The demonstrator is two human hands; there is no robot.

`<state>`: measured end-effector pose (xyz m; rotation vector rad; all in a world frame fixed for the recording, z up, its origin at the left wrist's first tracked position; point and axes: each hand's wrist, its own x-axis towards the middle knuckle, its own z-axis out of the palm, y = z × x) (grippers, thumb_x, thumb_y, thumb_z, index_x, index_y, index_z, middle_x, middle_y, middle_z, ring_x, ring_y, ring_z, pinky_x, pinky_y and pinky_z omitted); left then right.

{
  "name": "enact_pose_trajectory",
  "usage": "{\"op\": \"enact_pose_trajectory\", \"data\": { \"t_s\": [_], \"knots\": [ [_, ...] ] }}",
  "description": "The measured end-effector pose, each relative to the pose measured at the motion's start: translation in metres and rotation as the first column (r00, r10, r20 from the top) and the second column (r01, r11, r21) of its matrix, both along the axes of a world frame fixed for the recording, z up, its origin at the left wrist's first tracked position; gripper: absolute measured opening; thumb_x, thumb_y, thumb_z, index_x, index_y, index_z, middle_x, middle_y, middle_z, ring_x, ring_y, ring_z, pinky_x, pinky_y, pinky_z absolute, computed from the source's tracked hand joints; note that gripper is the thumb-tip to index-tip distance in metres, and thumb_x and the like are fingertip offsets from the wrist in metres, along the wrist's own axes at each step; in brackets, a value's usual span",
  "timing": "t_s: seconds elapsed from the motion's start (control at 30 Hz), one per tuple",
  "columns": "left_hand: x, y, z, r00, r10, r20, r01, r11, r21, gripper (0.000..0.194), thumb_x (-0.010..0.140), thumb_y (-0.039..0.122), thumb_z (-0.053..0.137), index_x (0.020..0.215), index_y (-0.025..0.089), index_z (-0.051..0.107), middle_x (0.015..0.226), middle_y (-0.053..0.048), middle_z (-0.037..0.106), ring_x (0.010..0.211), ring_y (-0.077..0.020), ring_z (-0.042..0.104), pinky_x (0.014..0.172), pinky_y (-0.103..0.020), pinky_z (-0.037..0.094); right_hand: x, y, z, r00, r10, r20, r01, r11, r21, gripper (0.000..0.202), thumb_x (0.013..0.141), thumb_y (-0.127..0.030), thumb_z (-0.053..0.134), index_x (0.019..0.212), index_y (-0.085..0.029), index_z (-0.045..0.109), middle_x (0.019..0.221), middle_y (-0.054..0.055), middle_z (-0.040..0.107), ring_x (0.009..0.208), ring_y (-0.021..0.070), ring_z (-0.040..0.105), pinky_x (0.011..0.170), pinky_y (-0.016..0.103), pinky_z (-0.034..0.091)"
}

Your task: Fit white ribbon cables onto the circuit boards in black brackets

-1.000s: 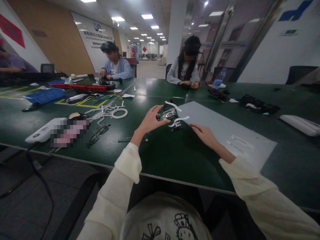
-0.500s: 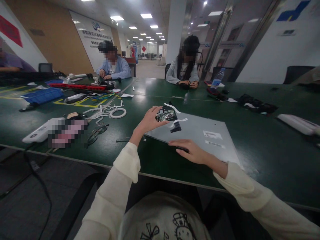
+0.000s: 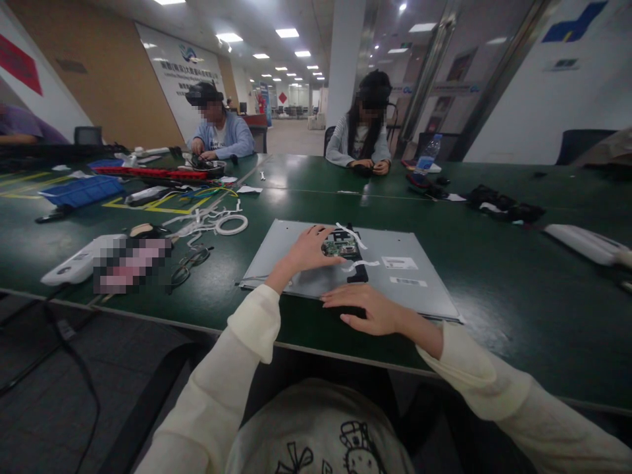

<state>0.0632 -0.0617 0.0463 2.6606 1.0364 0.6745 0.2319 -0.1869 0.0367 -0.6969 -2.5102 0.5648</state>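
A flat grey panel [image 3: 419,250] with two white labels lies on the green table in front of me. Near its middle sits a circuit board [image 3: 345,247] in a black frame, with two white tape strips [image 3: 353,235] across it. My left hand [image 3: 313,251] is over the panel at the board's left edge, fingers apart and curved; whether it touches the board is unclear. My right hand [image 3: 368,308] rests at the panel's near edge, fingers spread and holding nothing. A thin dark cable [image 3: 254,279] lies by the panel's near left corner.
Left on the table [image 3: 291,336] are glasses [image 3: 190,264], a roll of white tape [image 3: 232,225], a white device [image 3: 81,258] and a blue tray [image 3: 81,191]. Two people [image 3: 220,135] sit across. A bottle [image 3: 429,153] and a long white object [image 3: 585,245] are at right.
The panel now lies flat and shows farther to the left, with the board a little to the right. My left hand has moved slightly right and down; my right hand slightly left.
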Motion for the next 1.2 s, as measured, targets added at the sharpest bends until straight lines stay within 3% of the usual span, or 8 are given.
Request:
{"op": "enact_pose_trajectory", "data": {
  "t_s": [0.37, 0.8, 1.2],
  "knots": [
    [0.004, 0.004, -0.015, 0.997, -0.005, -0.071, 0.007, 0.999, 0.034, 0.085, 0.066, 0.071, 0.052, 0.132, 0.021, 0.038, 0.133, -0.013, 0.042, 0.125, -0.031, 0.036, 0.105, -0.045, 0.026, -0.003, -0.006, -0.002, 0.999, 0.028, 0.044, -0.033, 0.993, 0.116, 0.036, 0.082, -0.025, 0.048, 0.115, -0.016, 0.059, 0.116, 0.009, 0.06, 0.112, 0.018, 0.053, 0.097, 0.037, 0.042],
    [0.007, 0.006, -0.023, 0.995, -0.017, -0.096, 0.015, 1.0, -0.017, 0.085, 0.065, 0.071, 0.054, 0.133, 0.022, 0.037, 0.135, -0.013, 0.042, 0.125, -0.0314, 0.037, 0.104, -0.047, 0.027, -0.003, -0.005, -0.003, 0.999, 0.029, 0.039, -0.033, 0.995, 0.095, 0.036, 0.083, -0.025, 0.047, 0.115, -0.017, 0.06, 0.118, 0.007, 0.06, 0.11, 0.0178, 0.054, 0.097, 0.036, 0.042],
    [0.01, 0.009, -0.022, 0.987, -0.03, -0.159, 0.022, 0.999, -0.049, 0.089, 0.066, 0.072, 0.051, 0.136, 0.02, 0.032, 0.141, -0.014, 0.037, 0.129, -0.032, 0.033, 0.104, -0.044, 0.026, -0.004, -0.005, 0.0, 1.0, 0.009, 0.017, -0.009, 0.999, 0.043, 0.033, 0.084, -0.025, 0.047, 0.113, -0.017, 0.061, 0.116, 0.006, 0.061, 0.108, 0.0168, 0.056, 0.096, 0.035, 0.042]
  ]
}}
